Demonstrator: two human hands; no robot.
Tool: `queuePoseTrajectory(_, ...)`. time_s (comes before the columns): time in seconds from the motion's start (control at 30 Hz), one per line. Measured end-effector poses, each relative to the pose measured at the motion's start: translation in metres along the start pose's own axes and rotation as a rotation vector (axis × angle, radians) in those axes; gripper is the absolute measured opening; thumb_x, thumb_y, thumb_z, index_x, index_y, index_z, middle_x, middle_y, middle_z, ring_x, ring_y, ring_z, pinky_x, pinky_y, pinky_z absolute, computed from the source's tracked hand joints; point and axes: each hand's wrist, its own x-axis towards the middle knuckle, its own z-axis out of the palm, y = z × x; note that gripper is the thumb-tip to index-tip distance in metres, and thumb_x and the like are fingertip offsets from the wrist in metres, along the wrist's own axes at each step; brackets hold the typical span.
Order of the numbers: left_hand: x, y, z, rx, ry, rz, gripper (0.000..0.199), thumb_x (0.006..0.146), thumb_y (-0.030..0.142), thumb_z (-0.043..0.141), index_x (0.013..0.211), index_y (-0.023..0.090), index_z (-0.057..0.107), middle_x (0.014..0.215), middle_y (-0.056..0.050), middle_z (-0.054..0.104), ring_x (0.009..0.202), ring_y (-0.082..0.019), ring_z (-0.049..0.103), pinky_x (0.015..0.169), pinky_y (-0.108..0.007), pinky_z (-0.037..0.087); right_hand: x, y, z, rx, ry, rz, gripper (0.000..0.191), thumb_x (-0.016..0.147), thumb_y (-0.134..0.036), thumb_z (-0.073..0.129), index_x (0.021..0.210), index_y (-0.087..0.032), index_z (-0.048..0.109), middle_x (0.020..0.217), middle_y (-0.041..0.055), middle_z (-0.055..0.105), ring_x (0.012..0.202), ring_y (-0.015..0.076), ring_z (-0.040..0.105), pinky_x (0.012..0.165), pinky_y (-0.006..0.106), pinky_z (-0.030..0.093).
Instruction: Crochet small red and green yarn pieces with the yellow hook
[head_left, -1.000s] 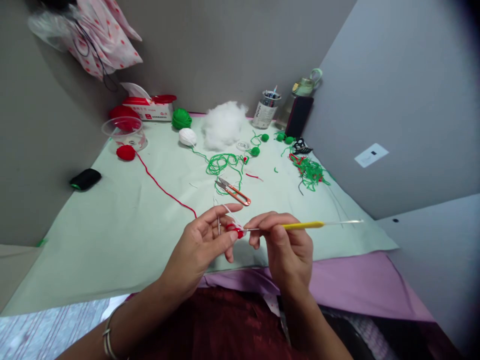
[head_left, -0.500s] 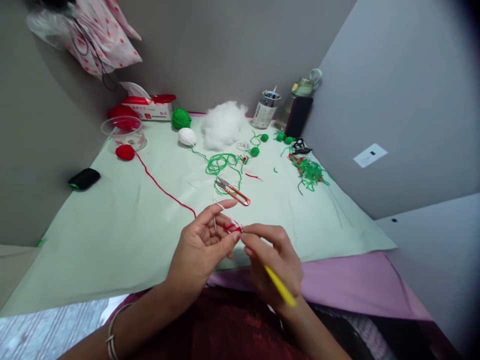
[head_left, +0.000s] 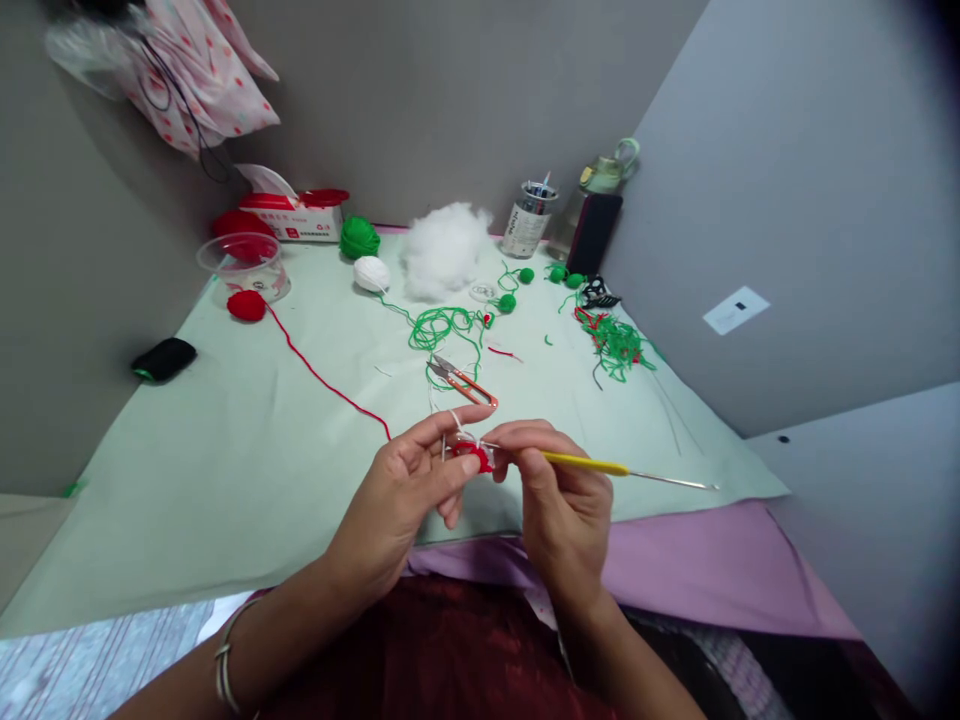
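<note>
My left hand (head_left: pixel 409 485) pinches a small red and white crochet piece (head_left: pixel 477 457) between thumb and fingers, with white yarn running over its raised index finger. My right hand (head_left: pixel 562 490) is closed round a yellow-handled crochet hook (head_left: pixel 585 462); its tip meets the top of the piece, and its other metal end points right. Just beyond my fingers lie orange snips (head_left: pixel 469 384). A red strand leads from a red yarn ball (head_left: pixel 246 305) at the left towards my left hand.
On the pale green cloth (head_left: pixel 300 480) are green yarn (head_left: pixel 442 328), a white yarn ball (head_left: pixel 371 273), white stuffing (head_left: pixel 446 250), a plastic tub (head_left: pixel 274 275), a black object (head_left: pixel 165 360) and tangled scraps (head_left: pixel 619 345). A pen jar (head_left: pixel 529 222), phone (head_left: pixel 595 234) and bottle stand behind.
The yellow hook has swung from pointing down towards me to lying nearly level, pointing right. My right hand has turned with it, and more of the red piece shows.
</note>
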Motion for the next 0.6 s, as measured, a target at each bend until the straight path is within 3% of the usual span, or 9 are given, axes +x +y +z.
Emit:
queuePoseTrajectory(0.07,0.001,-0.004,0.0,0.024,0.036,0.034,0.041,0.083,0.025,0.088,0.123,0.024,0.081,0.076,0.004,0.062,0.052,-0.004,0.05,0.051,-0.018,0.042,-0.002,0.003,0.001,-0.074,0.002,-0.046,0.021,0.105,-0.02,0.06,0.104,-0.028,0.08,0.094,0.0034,0.077,0.075,0.0165,0.067,0.067,0.032,0.056)
queuePoseTrajectory(0.17,0.002,-0.007,0.002,-0.014,0.07,0.029,0.048,0.082,0.023,0.089,0.129,0.025,0.079,0.075,0.005,0.061,0.05,-0.004,0.045,0.049,-0.017,0.041,-0.006,0.008,0.002,-0.286,-0.012,-0.23,0.027,0.1,-0.013,0.065,0.114,-0.031,0.08,0.1,0.0051,0.076,0.089,0.0199,0.071,0.074,0.035,0.06)
queuePoseTrajectory(0.23,0.004,-0.007,0.003,-0.086,0.045,-0.042,0.045,0.084,0.024,0.087,0.129,0.022,0.079,0.063,0.008,0.05,0.048,-0.004,0.036,0.046,-0.016,0.037,-0.007,0.01,0.001,-0.439,-0.026,-0.369,0.035,0.097,-0.011,0.068,0.121,-0.034,0.079,0.108,0.0071,0.076,0.095,0.0224,0.073,0.077,0.037,0.062)
queuePoseTrajectory(0.3,0.005,-0.005,0.002,-0.161,-0.016,-0.135,0.039,0.084,0.023,0.085,0.122,0.018,0.082,0.059,0.009,0.042,0.047,-0.003,0.026,0.043,-0.014,0.031,-0.006,0.01,-0.001,-0.465,-0.026,-0.408,0.035,0.097,-0.012,0.068,0.121,-0.034,0.079,0.109,0.0076,0.077,0.095,0.0234,0.073,0.076,0.039,0.062)
queuePoseTrajectory(0.47,0.005,0.004,-0.003,-0.209,-0.045,-0.147,0.033,0.082,0.019,0.084,0.115,0.017,0.085,0.062,0.008,0.041,0.048,-0.002,0.019,0.042,-0.013,0.025,0.002,0.004,-0.005,-0.007,0.081,-0.063,0.023,0.104,-0.02,0.06,0.102,-0.029,0.081,0.087,0.0019,0.073,0.069,0.0153,0.063,0.064,0.032,0.052)
queuePoseTrajectory(0.6,0.002,0.002,-0.001,-0.1,-0.051,-0.074,0.038,0.083,0.021,0.086,0.12,0.025,0.083,0.063,0.007,0.05,0.046,-0.003,0.032,0.044,-0.015,0.033,0.003,0.004,-0.001,0.091,-0.007,0.044,0.018,0.103,-0.026,0.064,0.098,-0.028,0.081,0.093,0.0028,0.077,0.078,0.0165,0.067,0.07,0.032,0.055)
